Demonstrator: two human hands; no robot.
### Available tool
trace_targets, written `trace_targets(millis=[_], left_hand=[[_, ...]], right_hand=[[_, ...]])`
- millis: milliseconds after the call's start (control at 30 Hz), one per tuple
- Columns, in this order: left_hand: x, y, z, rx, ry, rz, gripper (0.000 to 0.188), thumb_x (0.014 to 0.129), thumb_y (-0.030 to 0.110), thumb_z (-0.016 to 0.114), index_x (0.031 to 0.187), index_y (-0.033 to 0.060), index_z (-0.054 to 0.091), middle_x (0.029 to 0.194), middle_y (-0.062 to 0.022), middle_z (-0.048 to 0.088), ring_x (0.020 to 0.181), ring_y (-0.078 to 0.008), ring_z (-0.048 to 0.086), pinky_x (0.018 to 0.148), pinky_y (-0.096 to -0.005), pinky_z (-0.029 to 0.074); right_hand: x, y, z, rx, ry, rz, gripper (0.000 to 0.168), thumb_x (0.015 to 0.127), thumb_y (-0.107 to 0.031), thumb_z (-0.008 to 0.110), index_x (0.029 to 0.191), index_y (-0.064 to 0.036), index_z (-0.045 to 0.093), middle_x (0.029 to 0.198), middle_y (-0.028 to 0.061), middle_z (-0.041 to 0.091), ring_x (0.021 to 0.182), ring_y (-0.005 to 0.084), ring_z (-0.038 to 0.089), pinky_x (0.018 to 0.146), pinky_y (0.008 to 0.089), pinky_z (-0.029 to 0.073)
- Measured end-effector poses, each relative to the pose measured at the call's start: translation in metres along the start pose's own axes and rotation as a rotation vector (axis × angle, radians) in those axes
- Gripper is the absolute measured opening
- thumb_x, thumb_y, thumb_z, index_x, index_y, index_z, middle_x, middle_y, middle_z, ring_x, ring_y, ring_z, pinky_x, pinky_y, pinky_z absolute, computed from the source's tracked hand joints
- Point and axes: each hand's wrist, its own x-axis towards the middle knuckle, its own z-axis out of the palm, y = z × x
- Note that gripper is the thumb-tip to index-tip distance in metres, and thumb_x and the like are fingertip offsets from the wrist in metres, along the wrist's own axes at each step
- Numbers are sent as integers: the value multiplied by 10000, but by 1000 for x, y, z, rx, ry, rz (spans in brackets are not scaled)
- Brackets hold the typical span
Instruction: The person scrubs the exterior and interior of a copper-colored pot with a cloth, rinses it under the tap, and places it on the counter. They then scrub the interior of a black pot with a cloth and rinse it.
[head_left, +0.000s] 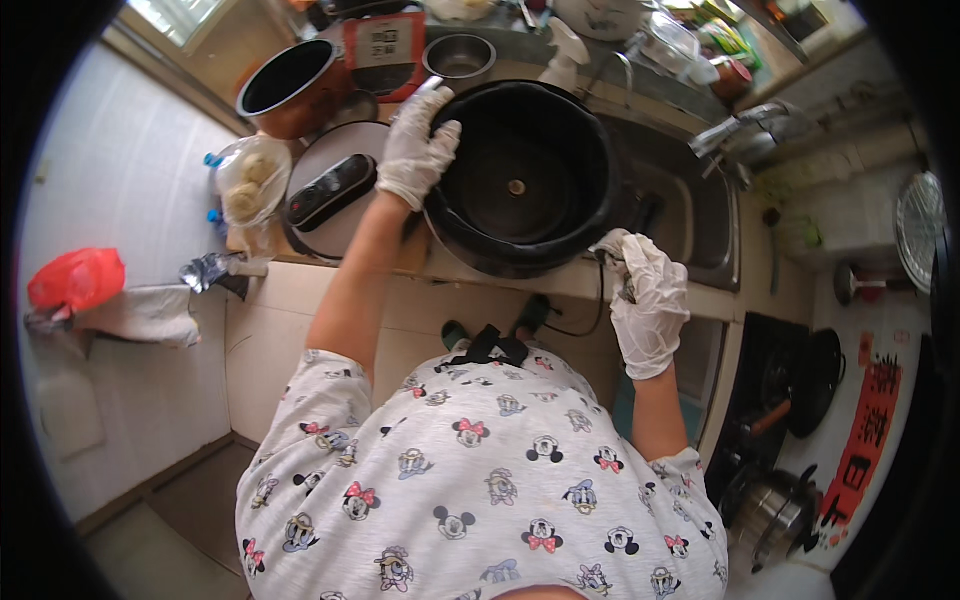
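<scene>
A deep round black vessel stands in front of me, with a small brass-coloured round piece at the centre of its floor. My left hand, in a thin whitish glove, is at the vessel's left rim. Its thumb and fingers are spread, and whether they press on the rim is hard to see. Low at the right of the vessel, my gloved right hand is closed around a crumpled greyish cloth. A dark cord hangs from the counter edge beside it.
Left of the vessel, a black lid-like part with a control handle lies near a bagged pair of buns and a brown pot. A steel sink with a faucet is on the right. Behind stand a metal bowl and a spray bottle.
</scene>
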Motion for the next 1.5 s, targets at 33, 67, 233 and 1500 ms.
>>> trace_targets(millis=[33, 67, 233, 1500], left_hand=[[-10, 29, 2, -19, -26, 12, 412, 862, 127, 727, 1253, 40, 634, 1302, -179, 622, 1247, -322, 579, 1078, -384, 439], [-20, 56, 3, 53, -22, 96, 386, 878, 147, 728, 1243, 55, 642, 1284, -174, 630, 1245, -319, 581, 1078, -382, 439], [-64, 121, 8, 149, -223, 112, 334, 928, 156, 676, 1257, 102, 657, 1303, -141, 627, 1253, -322, 570, 1109, -455, 408], [-70, 157, 118, 63, -526, 162, 600, 919, 146, 703, 1448, -11, 466, 1454, -257, 493, 1373, -369, 477, 1126, -403, 407]], right_hand=[[10, -8, -1, -60, -26, -6, 445, 713, 14, 721, 1139, -112, 706, 1130, 58, 692, 916, 289, 626, 827, 381, 563], [13, -8, 8, -112, -91, -41, 414, 715, -6, 724, 1117, -105, 706, 1106, 50, 692, 895, 281, 628, 792, 379, 564], [27, -12, 19, -7, -212, -274, 253, 738, -97, 707, 991, -114, 694, 1017, 30, 669, 836, 234, 623, 691, 357, 558], [45, 71, 93, 1104, 241, 602, 200, 966, -106, 655, 1132, 7, 659, 1000, 39, 712, 819, 82, 656, 764, 228, 547]])
